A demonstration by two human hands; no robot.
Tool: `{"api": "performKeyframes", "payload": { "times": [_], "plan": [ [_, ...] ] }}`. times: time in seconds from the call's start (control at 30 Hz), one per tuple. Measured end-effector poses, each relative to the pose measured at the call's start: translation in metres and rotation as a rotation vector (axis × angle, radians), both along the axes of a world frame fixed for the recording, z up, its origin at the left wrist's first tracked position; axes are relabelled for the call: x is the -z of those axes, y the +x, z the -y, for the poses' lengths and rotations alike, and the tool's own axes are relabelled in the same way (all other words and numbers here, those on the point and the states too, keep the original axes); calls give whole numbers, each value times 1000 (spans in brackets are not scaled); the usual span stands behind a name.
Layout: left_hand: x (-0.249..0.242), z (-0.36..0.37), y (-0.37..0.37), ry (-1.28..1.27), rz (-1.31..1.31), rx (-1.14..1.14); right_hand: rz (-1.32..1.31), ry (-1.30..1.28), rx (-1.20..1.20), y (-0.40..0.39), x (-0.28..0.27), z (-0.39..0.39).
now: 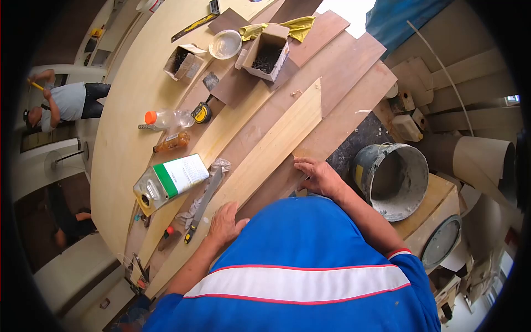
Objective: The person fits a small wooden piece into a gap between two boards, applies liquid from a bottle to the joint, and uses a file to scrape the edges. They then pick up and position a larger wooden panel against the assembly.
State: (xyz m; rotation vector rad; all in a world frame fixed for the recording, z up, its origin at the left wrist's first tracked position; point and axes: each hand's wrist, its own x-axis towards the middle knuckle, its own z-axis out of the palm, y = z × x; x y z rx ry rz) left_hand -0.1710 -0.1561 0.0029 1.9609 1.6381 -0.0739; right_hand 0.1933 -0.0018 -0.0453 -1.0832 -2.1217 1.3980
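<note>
A long pale board (276, 133) with a slanted end lies across darker planks. My left hand (224, 224) rests on the near end of this board, its fingers lying flat and the thumb apart. My right hand (318, 176) is at the edge of a brown plank (343, 127), with bent fingers touching the edge; what they may grip is hidden. Beside my left hand lies a handsaw (204, 202) with a black and yellow handle. Next to the saw is a metal can (171, 182) with a green and white label.
Open boxes of dark fasteners (266, 55) (182, 63), a white bowl (225, 44), bottles (171, 142) and a tape measure (202, 113) lie farther up. At right stands a dirty bucket (391, 181). A person (69, 101) is at far left.
</note>
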Motion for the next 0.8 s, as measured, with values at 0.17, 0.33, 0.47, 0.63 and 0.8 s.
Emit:
{"api": "performKeyframes", "payload": {
  "times": [0.17,0.33,0.47,0.63,0.8],
  "plan": [
    [15,105,-20,-185,15,-472,-39,108,5,-5,12,-4],
    [24,125,-30,-115,-192,-372,-75,150,6,-12,6,-15],
    [29,130,-35,-69,-172,-365,-103,115,101,-15,8,-10],
    [17,116,-32,-135,-128,-423,-316,-405,406,-19,33,15],
    [10,104,-39,-228,-101,-448,-253,-502,482,-25,22,17]
  ]
}}
